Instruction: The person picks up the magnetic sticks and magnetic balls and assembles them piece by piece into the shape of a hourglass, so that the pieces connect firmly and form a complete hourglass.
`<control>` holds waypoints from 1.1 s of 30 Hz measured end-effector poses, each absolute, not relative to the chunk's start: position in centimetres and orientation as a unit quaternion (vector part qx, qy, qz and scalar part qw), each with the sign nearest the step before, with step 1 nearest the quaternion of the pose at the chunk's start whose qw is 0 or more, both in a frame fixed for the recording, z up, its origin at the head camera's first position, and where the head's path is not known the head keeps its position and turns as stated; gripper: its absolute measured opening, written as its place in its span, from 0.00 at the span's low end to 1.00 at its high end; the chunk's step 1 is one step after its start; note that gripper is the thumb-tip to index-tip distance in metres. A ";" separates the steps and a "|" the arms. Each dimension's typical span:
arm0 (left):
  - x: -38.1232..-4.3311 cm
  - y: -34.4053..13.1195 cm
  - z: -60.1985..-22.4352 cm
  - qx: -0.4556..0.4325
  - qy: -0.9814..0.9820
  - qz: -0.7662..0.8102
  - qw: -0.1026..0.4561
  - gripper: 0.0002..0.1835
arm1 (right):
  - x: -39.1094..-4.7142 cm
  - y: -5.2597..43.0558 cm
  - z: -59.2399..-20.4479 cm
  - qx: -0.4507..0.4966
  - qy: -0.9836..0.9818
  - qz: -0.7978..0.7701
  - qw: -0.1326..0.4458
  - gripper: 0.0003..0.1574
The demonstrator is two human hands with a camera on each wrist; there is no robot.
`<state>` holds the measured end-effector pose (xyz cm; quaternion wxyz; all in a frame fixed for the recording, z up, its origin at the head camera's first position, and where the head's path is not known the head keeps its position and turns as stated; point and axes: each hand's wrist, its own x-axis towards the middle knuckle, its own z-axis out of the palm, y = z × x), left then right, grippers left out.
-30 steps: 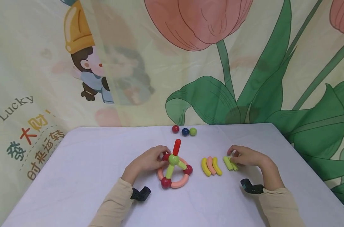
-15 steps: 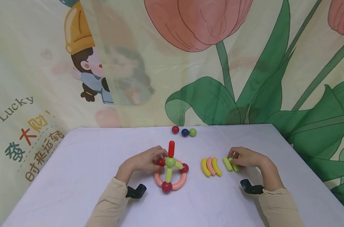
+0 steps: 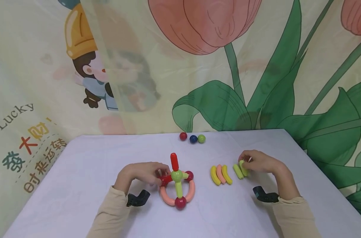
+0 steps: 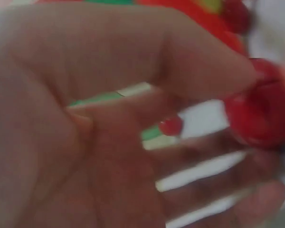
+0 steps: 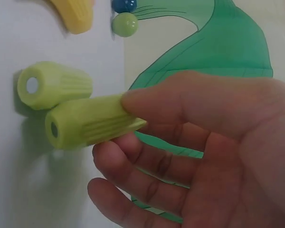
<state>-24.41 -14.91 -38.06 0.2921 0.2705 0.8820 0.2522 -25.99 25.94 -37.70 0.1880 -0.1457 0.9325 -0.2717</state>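
A toy frame made of magnetic sticks and balls stands on the table at centre left. Its base ring joins pink curved sticks [image 3: 167,199] and red balls [image 3: 180,203]. A light-green ball [image 3: 177,176] sits above the ring on slanted sticks, with a red stick [image 3: 174,162] pointing up from it. My left hand [image 3: 147,173] holds the frame at its left side, thumb and fingertips on a red ball [image 4: 259,111]. Between thumb and fingers, my right hand [image 3: 259,161] pinches a light-green magnetic stick [image 5: 85,121], tilted beside a second green stick [image 5: 54,85] on the table.
Two yellow curved sticks [image 3: 215,175] and a pink curved stick [image 3: 220,174] lie between the hands. Along the back edge rest a red ball [image 3: 183,136], a blue ball [image 3: 193,139] and a green ball [image 3: 201,138]. A printed curtain [image 3: 132,115] hangs behind the table.
My left hand has drawn the frame left and toward me, turning it a little. My right hand has raised one end of the green stick from beside its neighbour.
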 end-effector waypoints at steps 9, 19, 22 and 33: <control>-25.7 -14.4 -39.8 0.240 0.897 0.320 0.189 0.08 | -25.9 25.9 -37.1 -0.158 0.934 -0.294 0.129 0.13; -26.2 -12.6 -41.8 0.246 0.908 0.308 0.144 0.06 | -26.1 23.5 -37.1 -0.199 0.920 -0.330 0.073 0.14; -26.1 -12.5 -41.8 0.242 0.908 0.310 0.141 0.08 | -26.2 22.5 -37.3 -0.207 0.915 -0.341 0.063 0.14; -26.0 -11.9 -42.3 0.242 0.900 0.333 0.140 0.08 | -25.9 19.8 -37.7 -0.200 0.896 -0.395 0.030 0.16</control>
